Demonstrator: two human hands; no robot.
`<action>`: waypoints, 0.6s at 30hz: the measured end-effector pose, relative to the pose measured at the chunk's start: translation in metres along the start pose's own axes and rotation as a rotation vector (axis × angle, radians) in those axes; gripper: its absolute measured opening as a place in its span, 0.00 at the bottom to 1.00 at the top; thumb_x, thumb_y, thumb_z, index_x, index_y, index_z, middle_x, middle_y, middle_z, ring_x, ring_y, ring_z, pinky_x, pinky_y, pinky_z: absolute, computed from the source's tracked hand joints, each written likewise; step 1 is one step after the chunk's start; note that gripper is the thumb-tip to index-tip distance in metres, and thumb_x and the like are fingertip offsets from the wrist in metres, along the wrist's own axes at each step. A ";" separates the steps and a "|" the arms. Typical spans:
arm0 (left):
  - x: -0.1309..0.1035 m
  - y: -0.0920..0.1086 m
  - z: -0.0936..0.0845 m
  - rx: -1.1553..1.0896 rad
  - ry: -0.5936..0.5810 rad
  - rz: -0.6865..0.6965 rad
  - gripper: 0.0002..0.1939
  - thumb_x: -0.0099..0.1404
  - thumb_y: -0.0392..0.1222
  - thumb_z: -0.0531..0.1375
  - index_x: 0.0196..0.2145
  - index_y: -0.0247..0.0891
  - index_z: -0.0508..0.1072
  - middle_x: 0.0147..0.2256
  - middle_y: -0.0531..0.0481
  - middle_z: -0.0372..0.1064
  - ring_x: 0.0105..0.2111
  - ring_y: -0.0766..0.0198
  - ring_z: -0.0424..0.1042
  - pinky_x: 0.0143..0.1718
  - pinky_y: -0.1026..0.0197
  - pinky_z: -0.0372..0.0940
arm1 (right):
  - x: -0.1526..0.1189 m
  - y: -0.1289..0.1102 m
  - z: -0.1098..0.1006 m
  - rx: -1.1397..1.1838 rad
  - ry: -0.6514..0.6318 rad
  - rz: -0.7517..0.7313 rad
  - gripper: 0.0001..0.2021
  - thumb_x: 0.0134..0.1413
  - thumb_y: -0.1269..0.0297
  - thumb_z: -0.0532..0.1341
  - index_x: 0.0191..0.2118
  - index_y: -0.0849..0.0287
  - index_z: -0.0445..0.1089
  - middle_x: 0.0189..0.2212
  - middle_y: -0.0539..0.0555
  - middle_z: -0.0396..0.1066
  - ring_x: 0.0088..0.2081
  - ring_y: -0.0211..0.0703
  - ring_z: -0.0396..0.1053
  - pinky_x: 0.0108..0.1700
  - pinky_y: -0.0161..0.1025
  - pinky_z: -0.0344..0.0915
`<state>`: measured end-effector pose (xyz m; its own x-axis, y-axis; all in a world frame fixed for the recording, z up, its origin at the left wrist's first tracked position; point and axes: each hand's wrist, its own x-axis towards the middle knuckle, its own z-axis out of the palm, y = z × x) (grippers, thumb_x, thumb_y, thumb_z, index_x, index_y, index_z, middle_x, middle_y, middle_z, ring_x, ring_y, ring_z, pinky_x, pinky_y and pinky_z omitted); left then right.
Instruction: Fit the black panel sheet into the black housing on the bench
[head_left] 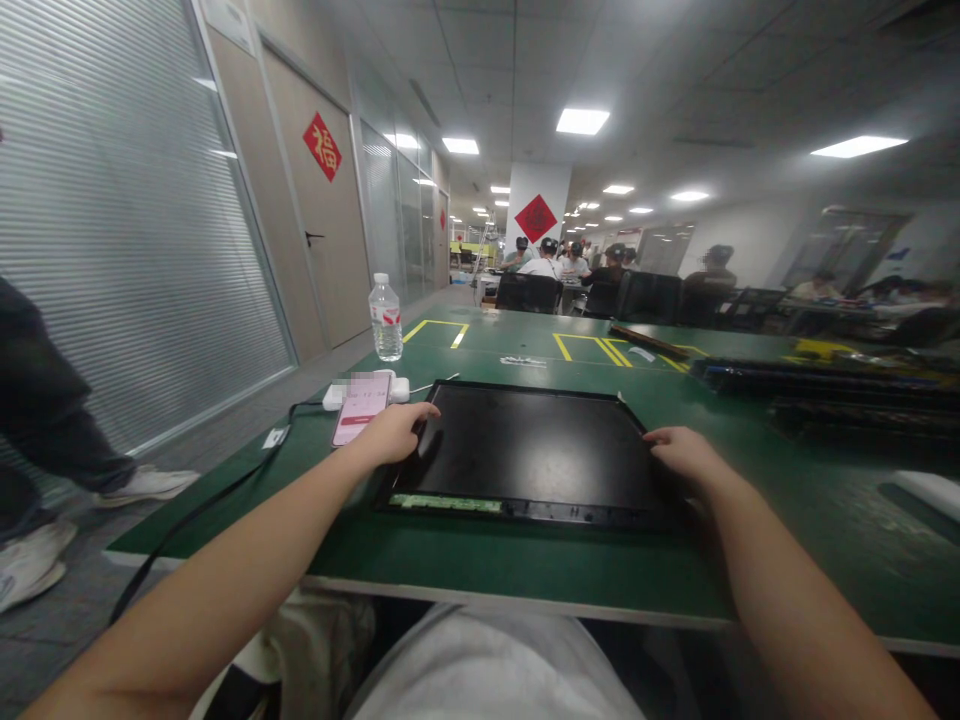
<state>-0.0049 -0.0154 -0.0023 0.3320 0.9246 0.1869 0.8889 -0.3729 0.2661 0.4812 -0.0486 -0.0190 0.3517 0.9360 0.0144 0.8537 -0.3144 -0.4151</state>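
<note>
A flat black display panel [536, 445] lies on the green table in front of me, a green circuit strip [446, 503] running along the left part of its near edge. My left hand [394, 432] grips the panel's left side, thumb over the frame and the other fingers hidden under or behind it. On the opposite side my right hand [682, 455] holds the right edge with its thumb on top; its lower fingers are largely out of sight. Close to my left hand lies a phone [361, 405] with a lit pink screen.
Behind the phone are a white power strip [400, 389] and a water bottle [386, 318]. Dark long strips [817, 380] lie at the right, near a white object [930, 490]. A black cable [217, 505] crosses the table's left edge. A person's legs [52, 400] are at left; several people sit farther back.
</note>
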 end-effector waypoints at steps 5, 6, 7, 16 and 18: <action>0.004 -0.004 0.001 -0.111 0.033 -0.029 0.30 0.48 0.27 0.54 0.48 0.42 0.74 0.43 0.48 0.77 0.45 0.53 0.75 0.42 0.58 0.68 | 0.003 0.005 0.005 0.034 0.018 -0.011 0.18 0.42 0.73 0.63 0.41 0.55 0.81 0.39 0.57 0.79 0.41 0.49 0.75 0.40 0.37 0.68; 0.005 -0.005 0.002 -0.129 0.038 -0.029 0.29 0.47 0.27 0.54 0.47 0.42 0.74 0.42 0.48 0.77 0.44 0.53 0.75 0.41 0.58 0.68 | 0.004 0.007 0.006 0.049 0.024 -0.017 0.18 0.43 0.73 0.63 0.41 0.55 0.81 0.39 0.57 0.79 0.42 0.49 0.75 0.40 0.37 0.68; 0.005 -0.005 0.003 -0.146 0.041 -0.026 0.28 0.47 0.28 0.54 0.46 0.42 0.74 0.42 0.49 0.77 0.43 0.54 0.75 0.41 0.59 0.68 | 0.006 0.008 0.007 0.063 0.022 -0.025 0.17 0.43 0.73 0.62 0.41 0.55 0.81 0.40 0.57 0.79 0.42 0.49 0.75 0.40 0.36 0.68; 0.009 -0.013 0.009 -0.259 0.066 0.028 0.25 0.45 0.28 0.53 0.42 0.42 0.72 0.39 0.50 0.77 0.42 0.56 0.75 0.41 0.59 0.68 | 0.013 0.018 0.013 0.125 -0.006 -0.025 0.18 0.45 0.74 0.60 0.43 0.58 0.80 0.40 0.58 0.79 0.40 0.48 0.76 0.41 0.37 0.68; 0.011 -0.015 0.012 -0.261 0.074 0.015 0.25 0.44 0.28 0.54 0.41 0.41 0.73 0.40 0.49 0.77 0.43 0.55 0.75 0.42 0.59 0.68 | 0.014 0.018 0.013 0.124 -0.003 -0.012 0.19 0.45 0.76 0.59 0.43 0.59 0.80 0.40 0.58 0.79 0.40 0.47 0.76 0.42 0.36 0.68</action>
<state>-0.0110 0.0008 -0.0154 0.3119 0.9144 0.2582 0.7692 -0.4025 0.4962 0.4962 -0.0393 -0.0377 0.3405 0.9401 0.0176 0.8038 -0.2813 -0.5242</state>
